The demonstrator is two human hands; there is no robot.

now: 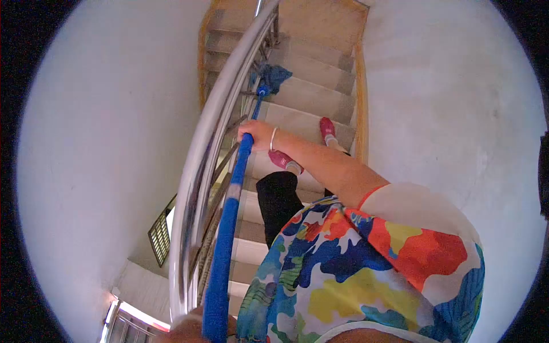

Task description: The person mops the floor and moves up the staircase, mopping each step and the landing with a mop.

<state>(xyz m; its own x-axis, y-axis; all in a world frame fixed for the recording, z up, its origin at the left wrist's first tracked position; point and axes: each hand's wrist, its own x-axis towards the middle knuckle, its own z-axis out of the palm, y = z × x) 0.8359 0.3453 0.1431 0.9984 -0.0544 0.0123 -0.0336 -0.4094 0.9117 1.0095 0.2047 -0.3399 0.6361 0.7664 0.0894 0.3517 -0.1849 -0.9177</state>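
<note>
My right hand (257, 135), with a light bracelet at the wrist, is closed around the blue mop handle (227, 228) beside the metal handrail. At the bottom edge, my left hand (191, 328) is partly cut off, with skin showing on both sides of the handle's near end as it grips it. The handle runs down to a blue mop head (277, 78), which lies on a stair tread against the railing posts.
A curved shiny handrail (197, 154) runs along the left of the stairs (320, 74). My feet in red shoes (327, 127) stand on the steps. A pale wall (446, 103) rises on the right. Below left are a grille (159, 240) and a lower railing.
</note>
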